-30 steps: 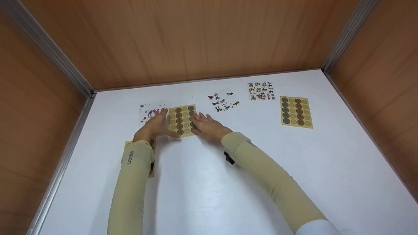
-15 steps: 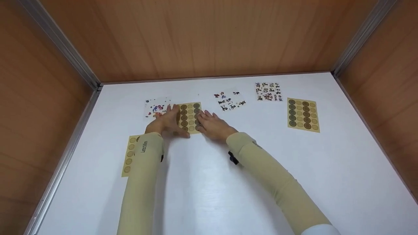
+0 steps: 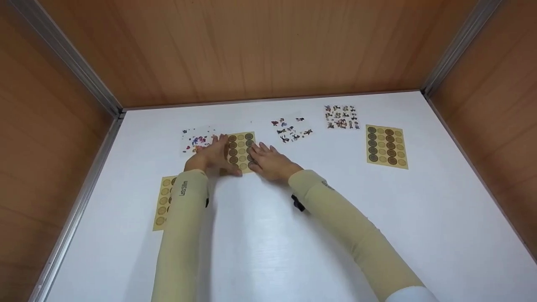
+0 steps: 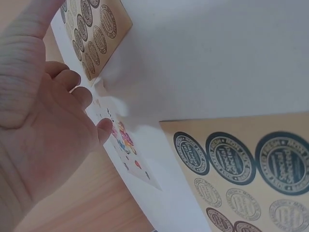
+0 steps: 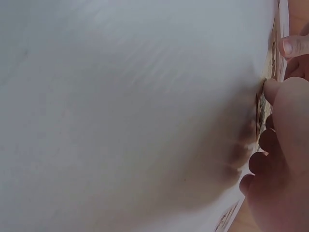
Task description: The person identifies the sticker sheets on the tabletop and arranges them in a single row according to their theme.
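A kraft-brown sheet of round stickers (image 3: 241, 153) lies between the two hands on the white table. My left hand (image 3: 213, 155) reaches over its left side, thumb spread from the fingers, and hides the left column of stickers. In the left wrist view the left hand (image 4: 63, 116) has its fingers slightly bent, with the sticker sheet (image 4: 99, 36) beyond them. My right hand (image 3: 272, 162) rests with extended fingers on the sheet's right edge. The right wrist view shows the right hand's thumb (image 5: 271, 91) at the near edge of the sheet.
A second round-sticker sheet (image 3: 161, 207) lies partly under the left forearm, a third (image 3: 387, 147) at the right. Clear sheets of small colourful stickers lie behind: one (image 3: 197, 140) by the left hand, one (image 3: 291, 129) in the middle, one (image 3: 341, 117) farther right. Wooden walls (image 3: 251, 50) enclose the table.
The left hand has moved right, over the left column of the middle sheet. The right hand stays at the sheet's right edge. The head view has shifted slightly.
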Demonstrator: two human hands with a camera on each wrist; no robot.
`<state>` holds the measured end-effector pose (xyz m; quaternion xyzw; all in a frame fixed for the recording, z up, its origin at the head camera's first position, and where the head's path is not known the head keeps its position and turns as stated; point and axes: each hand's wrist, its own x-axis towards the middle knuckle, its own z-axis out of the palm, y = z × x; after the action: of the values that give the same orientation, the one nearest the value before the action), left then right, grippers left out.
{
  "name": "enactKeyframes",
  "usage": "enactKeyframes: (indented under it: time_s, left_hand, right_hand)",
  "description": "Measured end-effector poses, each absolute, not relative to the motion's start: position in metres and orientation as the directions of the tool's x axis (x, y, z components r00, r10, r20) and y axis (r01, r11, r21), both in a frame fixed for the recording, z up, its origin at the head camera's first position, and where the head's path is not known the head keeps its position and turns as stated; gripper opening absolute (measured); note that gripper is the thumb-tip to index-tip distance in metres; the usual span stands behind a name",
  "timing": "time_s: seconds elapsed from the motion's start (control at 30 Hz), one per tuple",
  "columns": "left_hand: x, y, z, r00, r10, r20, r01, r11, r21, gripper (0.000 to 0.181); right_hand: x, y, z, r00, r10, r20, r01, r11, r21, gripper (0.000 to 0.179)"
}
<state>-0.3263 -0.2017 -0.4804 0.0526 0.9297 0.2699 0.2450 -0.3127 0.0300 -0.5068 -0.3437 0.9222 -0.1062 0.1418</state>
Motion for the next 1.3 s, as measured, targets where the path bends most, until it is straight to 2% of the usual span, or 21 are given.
enactKeyframes:
  time_s: [0.53, 1.0, 1.3]
  left_hand:
    - [-0.330, -0.204, -0.478, -0.861, 0.210, -0.462, -0.017, 0.898, 0.440, 0.140]
    - [-0.330, -0.194, -0.477, -0.846, 0.192, -0.497, -0.057, 0.895, 0.443, 0.141]
    - [-0.331, -0.196, -0.478, -0.854, 0.203, -0.480, -0.021, 0.907, 0.421, 0.141]
  right_hand:
    - [-0.311, 0.029, -0.501, -0.716, -0.653, -0.246, -0.590, 0.755, -0.286, 0.065]
    - [-0.308, 0.031, -0.499, -0.713, -0.619, -0.331, -0.523, 0.783, -0.338, 0.066]
    - [-0.309, 0.030, -0.498, -0.716, -0.608, -0.344, -0.508, 0.791, -0.341, 0.065]
